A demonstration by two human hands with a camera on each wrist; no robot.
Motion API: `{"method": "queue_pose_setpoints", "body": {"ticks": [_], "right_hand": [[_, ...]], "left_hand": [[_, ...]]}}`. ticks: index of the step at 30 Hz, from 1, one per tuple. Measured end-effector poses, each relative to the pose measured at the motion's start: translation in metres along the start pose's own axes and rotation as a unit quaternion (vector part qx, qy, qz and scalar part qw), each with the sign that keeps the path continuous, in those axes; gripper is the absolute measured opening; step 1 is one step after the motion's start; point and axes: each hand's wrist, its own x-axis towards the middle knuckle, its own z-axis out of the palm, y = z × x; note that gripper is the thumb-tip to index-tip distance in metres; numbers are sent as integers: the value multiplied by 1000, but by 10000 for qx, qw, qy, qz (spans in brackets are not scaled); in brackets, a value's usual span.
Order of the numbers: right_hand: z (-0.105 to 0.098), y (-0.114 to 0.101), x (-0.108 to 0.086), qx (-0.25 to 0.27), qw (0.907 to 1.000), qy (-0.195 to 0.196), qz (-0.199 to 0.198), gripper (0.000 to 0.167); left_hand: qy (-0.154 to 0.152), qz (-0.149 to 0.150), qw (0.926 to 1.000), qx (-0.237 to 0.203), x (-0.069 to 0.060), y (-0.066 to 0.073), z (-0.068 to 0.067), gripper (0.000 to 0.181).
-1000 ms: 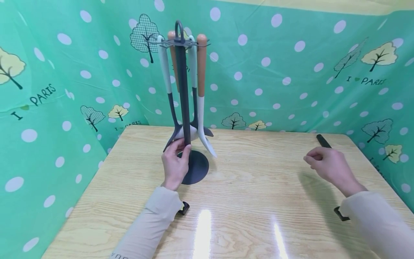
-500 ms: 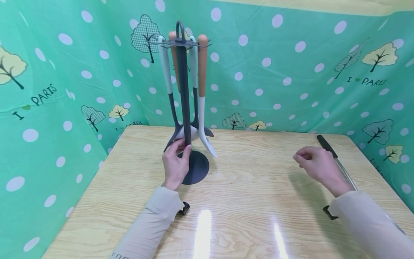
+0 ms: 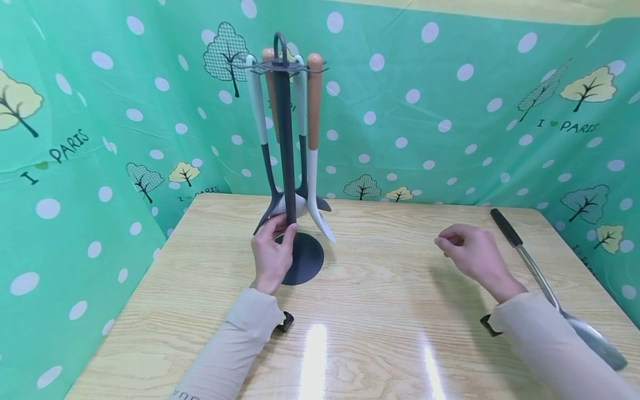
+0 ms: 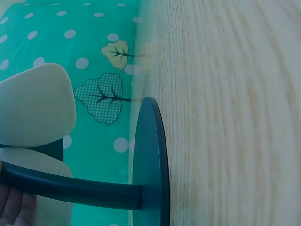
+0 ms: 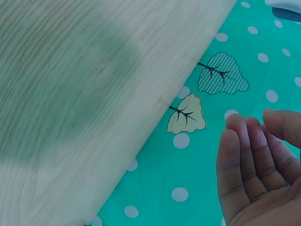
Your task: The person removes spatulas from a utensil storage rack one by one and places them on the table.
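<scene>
L hand pinches the rack low on its pole, just above the base. R hand, fingers loosely curved, grips nothing, above the desk's right half. Rack stands left of ctr, nearer the far edge, w/ 4 utensils hung. Hanging looks mostly done, imo; 1 metal spatula is off the rack, along R edge, handle twd far R corner. R sleeve hides part of its blade. Utensil heads overlap, hard to sort; L wrist view cuts off most of L hand.
</scene>
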Motion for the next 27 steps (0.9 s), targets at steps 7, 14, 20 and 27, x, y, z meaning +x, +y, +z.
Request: {"method": "queue_pose_setpoints", "body": {"ticks": [7, 14, 20, 27], "right_hand": [[10, -8, 5, 35, 10000, 26, -35, 14], [18, -19, 10, 177, 9998, -24, -107, 15], [24, -27, 14, 311, 9993, -84, -169, 13], [32, -35, 17, 440, 9987, -111, -217, 11]], "left_hand": [[-29, -27, 10000, -2, 0, 0, 0, 18], [-36, -37, 10000, -2, 0, 0, 0, 18], [-59, -83, 9999, 7, -1, 0, -1, 18], [-119, -122, 9999, 9, -1, 0, -1, 19]]}}
